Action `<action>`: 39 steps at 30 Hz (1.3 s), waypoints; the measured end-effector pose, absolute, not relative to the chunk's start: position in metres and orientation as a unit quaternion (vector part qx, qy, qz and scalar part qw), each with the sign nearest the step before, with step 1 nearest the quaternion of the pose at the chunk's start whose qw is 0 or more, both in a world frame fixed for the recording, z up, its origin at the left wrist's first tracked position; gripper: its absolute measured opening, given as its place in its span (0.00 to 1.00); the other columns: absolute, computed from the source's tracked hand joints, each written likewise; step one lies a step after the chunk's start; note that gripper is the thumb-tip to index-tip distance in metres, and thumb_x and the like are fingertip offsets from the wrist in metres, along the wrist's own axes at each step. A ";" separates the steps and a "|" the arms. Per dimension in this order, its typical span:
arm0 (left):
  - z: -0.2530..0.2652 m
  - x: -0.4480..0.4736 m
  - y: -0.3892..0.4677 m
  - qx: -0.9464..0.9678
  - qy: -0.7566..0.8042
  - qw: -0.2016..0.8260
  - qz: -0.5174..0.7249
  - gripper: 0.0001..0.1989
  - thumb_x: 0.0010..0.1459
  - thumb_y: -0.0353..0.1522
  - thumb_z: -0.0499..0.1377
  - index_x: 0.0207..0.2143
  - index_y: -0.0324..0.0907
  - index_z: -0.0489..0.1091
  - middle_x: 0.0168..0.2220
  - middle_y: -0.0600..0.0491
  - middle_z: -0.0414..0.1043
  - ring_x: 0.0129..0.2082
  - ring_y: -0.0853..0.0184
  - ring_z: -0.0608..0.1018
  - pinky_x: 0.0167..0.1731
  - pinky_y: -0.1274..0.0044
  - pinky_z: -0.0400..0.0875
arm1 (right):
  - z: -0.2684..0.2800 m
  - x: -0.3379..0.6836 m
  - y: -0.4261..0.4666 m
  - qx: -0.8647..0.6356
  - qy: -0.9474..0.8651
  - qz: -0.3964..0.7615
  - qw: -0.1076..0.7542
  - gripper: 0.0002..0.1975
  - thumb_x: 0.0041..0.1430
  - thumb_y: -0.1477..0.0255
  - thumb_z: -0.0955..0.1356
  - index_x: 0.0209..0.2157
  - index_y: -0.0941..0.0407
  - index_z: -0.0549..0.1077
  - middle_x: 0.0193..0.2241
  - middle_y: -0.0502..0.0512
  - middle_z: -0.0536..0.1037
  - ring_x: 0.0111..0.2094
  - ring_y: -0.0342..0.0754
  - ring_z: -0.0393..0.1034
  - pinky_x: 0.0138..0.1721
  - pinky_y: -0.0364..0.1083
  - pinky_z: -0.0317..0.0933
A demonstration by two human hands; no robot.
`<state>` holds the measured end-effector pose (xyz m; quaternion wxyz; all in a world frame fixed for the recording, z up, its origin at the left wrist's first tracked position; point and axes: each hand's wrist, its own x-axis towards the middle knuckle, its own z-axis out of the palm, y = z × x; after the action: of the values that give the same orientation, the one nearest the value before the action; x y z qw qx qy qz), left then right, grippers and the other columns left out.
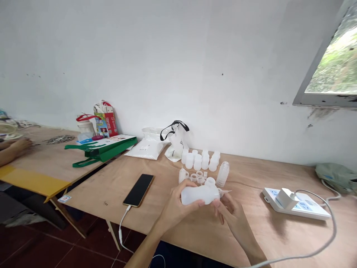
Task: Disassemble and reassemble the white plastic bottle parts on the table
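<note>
My left hand (178, 204) is wrapped round a translucent white squeeze bottle (196, 195), which lies sideways above the table with its pointed nozzle (223, 191) to the right. At the nozzle end, my right hand (227, 208) pinches the bottle's neck; its fingers partly hide the collar there. Just behind the bottle are several loose white rings (193, 177) and a small round white piece (210, 181). Further back, several white bottles (197, 160) stand close together. A clear bottle-shaped cover (222, 174) stands to their right.
A phone (138, 190) on a charging cable lies left. Behind it are a white mailing bag (146, 145) and a white pouch (176, 145). A power strip (299, 204) and trailing cable occupy the right. Another person's hand (21, 145) rests on the far-left table.
</note>
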<state>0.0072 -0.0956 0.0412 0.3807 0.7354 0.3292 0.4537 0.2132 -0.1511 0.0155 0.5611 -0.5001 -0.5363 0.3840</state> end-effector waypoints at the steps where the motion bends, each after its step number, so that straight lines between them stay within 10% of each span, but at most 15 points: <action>1: 0.041 0.006 -0.095 0.725 0.327 0.402 0.453 0.20 0.55 0.45 0.70 0.42 0.43 0.73 0.38 0.53 0.75 0.36 0.63 0.75 0.34 0.77 0.67 | 0.018 0.214 -0.153 -0.495 -0.540 0.384 0.562 0.22 0.59 0.51 0.73 0.46 0.52 0.75 0.28 0.51 0.76 0.25 0.45 0.70 0.21 0.41 0.61; 9: 0.038 0.009 -0.091 0.659 0.290 0.558 0.413 0.25 0.52 0.49 0.70 0.40 0.41 0.69 0.29 0.57 0.66 0.23 0.72 0.65 0.20 0.81 0.59 | 0.019 0.223 -0.157 -0.478 -0.549 0.387 0.566 0.25 0.55 0.56 0.77 0.51 0.50 0.74 0.32 0.51 0.79 0.26 0.45 0.70 0.22 0.42 0.62; 20: 0.044 0.005 -0.094 0.736 0.326 0.433 0.406 0.24 0.51 0.47 0.72 0.43 0.42 0.73 0.37 0.54 0.74 0.35 0.64 0.73 0.33 0.77 0.64 | 0.011 0.222 -0.151 -0.477 -0.535 0.370 0.592 0.26 0.57 0.55 0.75 0.53 0.52 0.75 0.24 0.48 0.74 0.23 0.46 0.69 0.20 0.42 0.63; 29: 0.031 0.007 -0.082 0.776 0.304 0.446 0.326 0.26 0.55 0.40 0.71 0.55 0.47 0.73 0.51 0.51 0.77 0.49 0.56 0.76 0.49 0.71 0.69 | 0.012 0.226 -0.142 -0.523 -0.577 0.334 0.531 0.29 0.58 0.49 0.71 0.55 0.51 0.76 0.38 0.57 0.79 0.30 0.48 0.73 0.22 0.43 0.63; 39: 0.026 0.004 -0.074 0.738 0.343 0.444 0.376 0.25 0.59 0.41 0.68 0.57 0.46 0.70 0.54 0.49 0.76 0.52 0.55 0.76 0.51 0.69 0.69 | -0.004 0.291 -0.127 -0.698 -0.612 0.169 0.331 0.22 0.63 0.50 0.63 0.43 0.49 0.80 0.32 0.53 0.82 0.31 0.52 0.75 0.31 0.47 0.64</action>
<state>0.0036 -0.0739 0.0256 0.4436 0.7378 0.3425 0.3761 0.2908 -0.1274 -0.0039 0.3306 -0.6980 -0.6123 0.1692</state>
